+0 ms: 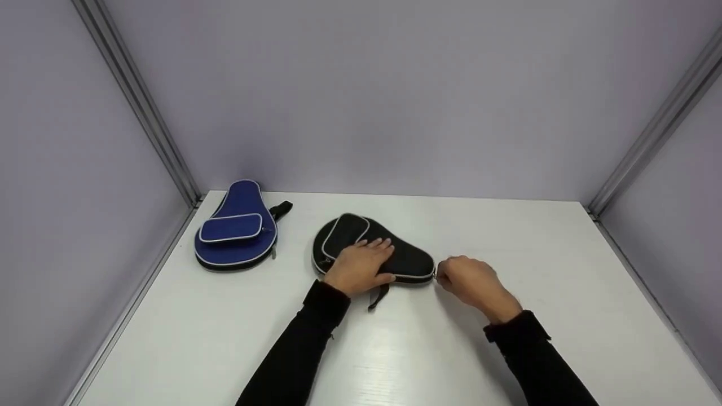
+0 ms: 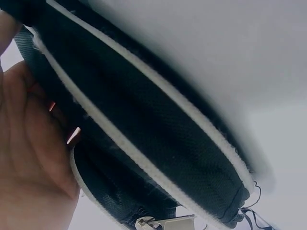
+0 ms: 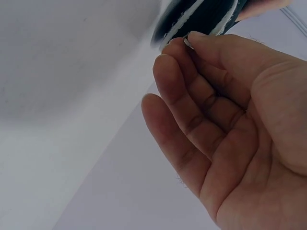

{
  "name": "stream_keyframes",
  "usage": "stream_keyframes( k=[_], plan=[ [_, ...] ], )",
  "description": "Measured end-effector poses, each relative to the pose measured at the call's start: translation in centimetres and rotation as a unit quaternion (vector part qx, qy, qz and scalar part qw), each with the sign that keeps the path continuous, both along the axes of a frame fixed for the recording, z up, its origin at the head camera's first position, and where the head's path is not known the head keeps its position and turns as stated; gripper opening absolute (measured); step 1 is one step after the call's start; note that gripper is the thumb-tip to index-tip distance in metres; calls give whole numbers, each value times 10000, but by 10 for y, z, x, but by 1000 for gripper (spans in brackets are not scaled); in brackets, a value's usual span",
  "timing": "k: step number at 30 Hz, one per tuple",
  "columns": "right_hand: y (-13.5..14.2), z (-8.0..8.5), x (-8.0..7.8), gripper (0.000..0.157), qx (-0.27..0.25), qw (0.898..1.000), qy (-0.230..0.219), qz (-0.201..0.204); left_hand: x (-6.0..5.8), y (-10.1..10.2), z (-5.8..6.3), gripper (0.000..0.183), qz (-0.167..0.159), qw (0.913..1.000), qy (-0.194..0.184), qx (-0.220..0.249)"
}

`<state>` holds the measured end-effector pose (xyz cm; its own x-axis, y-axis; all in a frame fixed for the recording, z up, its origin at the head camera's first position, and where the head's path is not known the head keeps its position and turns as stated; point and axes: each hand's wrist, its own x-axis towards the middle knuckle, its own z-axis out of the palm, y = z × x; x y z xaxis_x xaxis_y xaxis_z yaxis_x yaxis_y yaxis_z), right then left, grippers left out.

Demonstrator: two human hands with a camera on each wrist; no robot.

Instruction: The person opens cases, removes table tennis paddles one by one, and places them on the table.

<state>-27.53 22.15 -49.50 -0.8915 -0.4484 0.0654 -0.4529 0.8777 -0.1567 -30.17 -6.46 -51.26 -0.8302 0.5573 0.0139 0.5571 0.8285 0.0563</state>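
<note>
A black table tennis paddle case [image 1: 403,256] with pale piping lies on the white table, its narrow end toward the right. My left hand [image 1: 361,268] rests on top of it with fingers spread, next to the small front pocket [image 1: 345,235]. At the narrow end, my right hand [image 1: 471,282] pinches a small metal zipper pull [image 3: 189,43] between thumb and forefinger; the other fingers curl loosely. In the left wrist view, the side of the case runs between two pale piping lines, and another metal zipper pull [image 2: 177,223] hangs near the pocket.
A blue paddle case [image 1: 242,200] with white piping and a black strap [image 1: 281,210] lies at the back left of the table [image 1: 372,361]. Grey panels with metal corner posts [image 1: 141,107] wall in the back and both sides. A black strap [image 1: 379,296] sticks out under the black case.
</note>
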Motion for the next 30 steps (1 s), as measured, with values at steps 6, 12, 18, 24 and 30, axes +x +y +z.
stream_keyframes(
  k=[6, 12, 18, 24, 30],
  plan=[
    [-7, 3, 5, 6, 43, 9999, -90, 103, -2, 1, 0, 76, 37, 10000, 24, -64],
    [-16, 4, 8, 8, 103, 9997, -57, 212, -2, 1, -1, 76, 35, 9999, 109, -90],
    [-24, 0, 9, 5, 65, 9995, -57, 319, -1, 2, -1, 75, 25, 9998, 192, -78],
    [-34, -2, 12, 4, 72, 9994, 142, 293, -1, 4, -2, 75, 58, 9998, 196, -62],
    [-47, -4, 16, 3, 169, 9980, 503, 345, 0, 5, 0, 73, 36, 9999, 111, 11]
  ],
)
